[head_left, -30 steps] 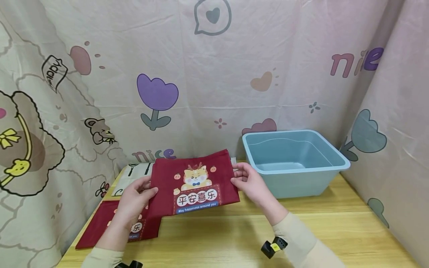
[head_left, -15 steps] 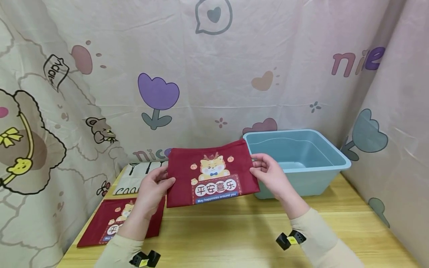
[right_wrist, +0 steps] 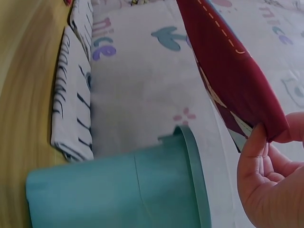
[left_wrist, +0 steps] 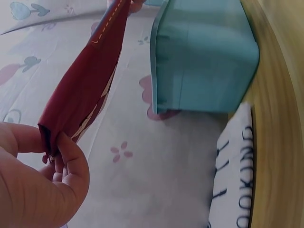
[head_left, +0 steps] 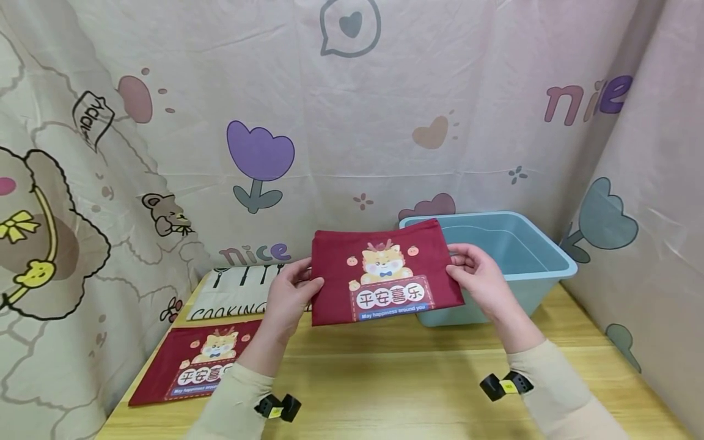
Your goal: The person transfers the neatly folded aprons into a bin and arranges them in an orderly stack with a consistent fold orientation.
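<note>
A folded dark red cloth (head_left: pixel 335 269) with a printed cartoon dog and white characters hangs in the air between both hands. My left hand (head_left: pixel 289 299) pinches its left edge between thumb and fingers, as the left wrist view shows at the cloth's corner (left_wrist: pixel 61 123). On the opposite edge my right hand (head_left: pixel 481 278) pinches it the same way; in the right wrist view the cloth (right_wrist: pixel 237 80) slants up from the fingertips. The cloth is raised above the table and overlaps the front left of a blue plastic tub (head_left: pixel 528 293) in the head view.
A second red folded cloth (head_left: pixel 159 366) with the same print lies at the table's left, partly behind the left forearm. Behind it lie white folded cloths (head_left: pixel 236 296) printed with utensils and lettering. A patterned curtain (head_left: pixel 352 122) hangs along the back and sides of the wooden table (head_left: pixel 385 391).
Both hands have carried the red cloth rightward and slightly up, from over the left side of the table to in front of the tub. More of the second red cloth now shows.
</note>
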The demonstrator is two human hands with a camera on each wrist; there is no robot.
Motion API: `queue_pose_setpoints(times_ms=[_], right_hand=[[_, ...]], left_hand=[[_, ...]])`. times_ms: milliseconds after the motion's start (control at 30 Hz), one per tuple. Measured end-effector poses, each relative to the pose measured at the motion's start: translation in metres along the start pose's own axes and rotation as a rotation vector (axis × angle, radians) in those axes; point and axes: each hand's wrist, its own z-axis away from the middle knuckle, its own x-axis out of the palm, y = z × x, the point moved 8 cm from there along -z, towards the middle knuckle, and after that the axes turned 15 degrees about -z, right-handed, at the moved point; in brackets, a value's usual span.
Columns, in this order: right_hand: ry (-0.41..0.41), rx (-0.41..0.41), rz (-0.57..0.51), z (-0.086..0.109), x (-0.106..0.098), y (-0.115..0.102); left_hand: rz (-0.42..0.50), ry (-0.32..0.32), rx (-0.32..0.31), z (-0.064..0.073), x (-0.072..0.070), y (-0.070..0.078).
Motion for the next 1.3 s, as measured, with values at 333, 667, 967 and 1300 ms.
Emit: queue_pose_setpoints(times_ms=[333,667,967,1300], right_hand=[[0.089,0.007,0.08,-0.004,-0.043,0.0],[0.164,0.031,0.142,-0.009,-0.077,0.004],[0.189,0.031,0.176,-0.016,-0.1,0.007],[0.249,0.077,0.219,-0.029,-0.129,0.005]], left_hand=[[0.028,-0.01,0.03,-0.01,0.041,0.019],[0.052,-0.024,0.002,-0.019,0.078,0.024],[0.091,-0.056,-0.049,-0.032,0.107,0.027],[0.077,-0.096,-0.061,-0.045,0.134,0.043]])
